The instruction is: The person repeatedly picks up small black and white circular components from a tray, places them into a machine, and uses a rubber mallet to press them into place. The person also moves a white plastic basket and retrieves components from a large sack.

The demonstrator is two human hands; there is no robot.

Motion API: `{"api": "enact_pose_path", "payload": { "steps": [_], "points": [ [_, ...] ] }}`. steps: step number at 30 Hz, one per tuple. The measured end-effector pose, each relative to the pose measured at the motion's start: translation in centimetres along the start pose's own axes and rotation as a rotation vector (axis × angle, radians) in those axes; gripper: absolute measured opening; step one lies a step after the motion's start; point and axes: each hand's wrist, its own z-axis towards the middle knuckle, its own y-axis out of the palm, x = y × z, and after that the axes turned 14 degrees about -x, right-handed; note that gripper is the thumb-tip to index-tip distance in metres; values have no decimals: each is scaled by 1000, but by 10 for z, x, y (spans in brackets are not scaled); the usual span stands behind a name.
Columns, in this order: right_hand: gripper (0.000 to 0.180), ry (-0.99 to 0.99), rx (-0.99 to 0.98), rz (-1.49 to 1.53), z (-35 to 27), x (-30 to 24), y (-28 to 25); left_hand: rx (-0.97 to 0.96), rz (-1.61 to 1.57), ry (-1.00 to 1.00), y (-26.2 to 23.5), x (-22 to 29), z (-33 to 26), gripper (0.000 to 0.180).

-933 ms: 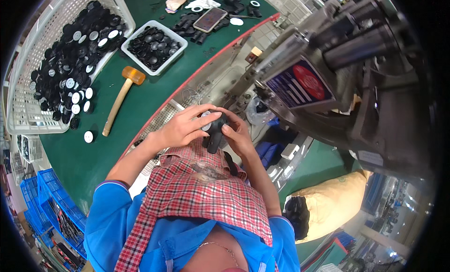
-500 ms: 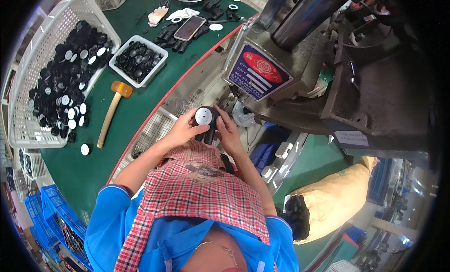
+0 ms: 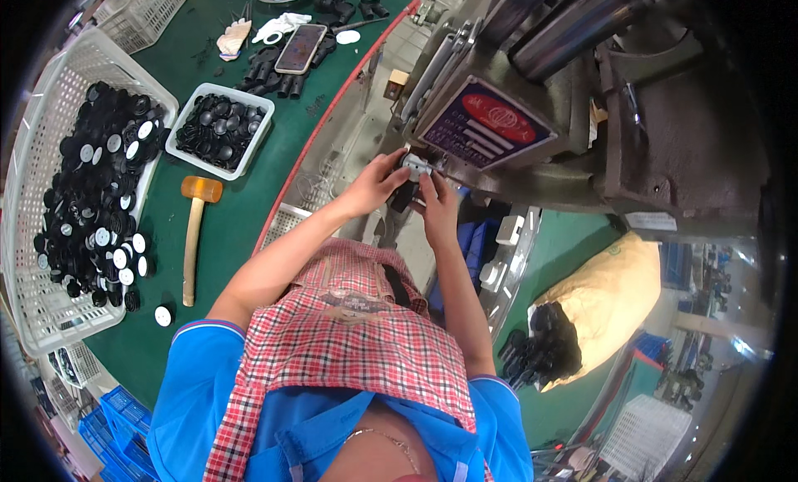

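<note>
Grasping the black fitting (image 3: 402, 198) two-handed: pinching its pale disc (image 3: 416, 164) from the left between the thumb and fingers of the left hand (image 3: 372, 187), bracing the near right side with the half-curled right hand (image 3: 439, 206). Holding it in the air off the tabletop (image 3: 229, 258), beyond the far edge of the checked apron (image 3: 357, 332) and just beside the grey machine (image 3: 532, 170); not showing clearly whether touching the metal.

Looking light and stiff, probably moulded plastic; likely sliding slightly under fingertips on the smooth disc, hardly seeming fragile. Probably gripping best around the black body, with fingertips steadying the disc's rim.

Slanting the left forearm (image 3: 278, 253) inward from the near left, standing the right forearm (image 3: 457, 291) straighter, bending both wrists little and holding the fingertips close together.

Farther left, seeing a mallet (image 3: 193, 241) lying on the tabletop, near a white tub (image 3: 204, 164) of black caps and a large white basket (image 3: 33, 166); farther right, seeing a yellow sack (image 3: 615, 299) lying.
</note>
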Motion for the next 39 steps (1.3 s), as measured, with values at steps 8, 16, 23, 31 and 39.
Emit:
{"api": "enact_pose_path", "payload": {
  "steps": [8, 16, 23, 31, 39],
  "points": [
    [47, 86, 22, 40, 2, 14, 7, 37, 130, -17, -1, -10, -11, 39],
    [33, -60, 140, -705, 60, 74, -63, 91, 486, -189, -2, 8, -31, 27],
    [40, 237, -43, -1420, 116, 113, -95, 100, 537, -168, -1, 9, -32, 25],
    [56, 663, -241, -1803, 152, 109, -122, 127, 270, -104, -43, 39, -90, 28],
    [22, -337, 167, -1853, 150, 148, -160, 403, 803, -716, -127, 42, -281, 29]
  ]
}}
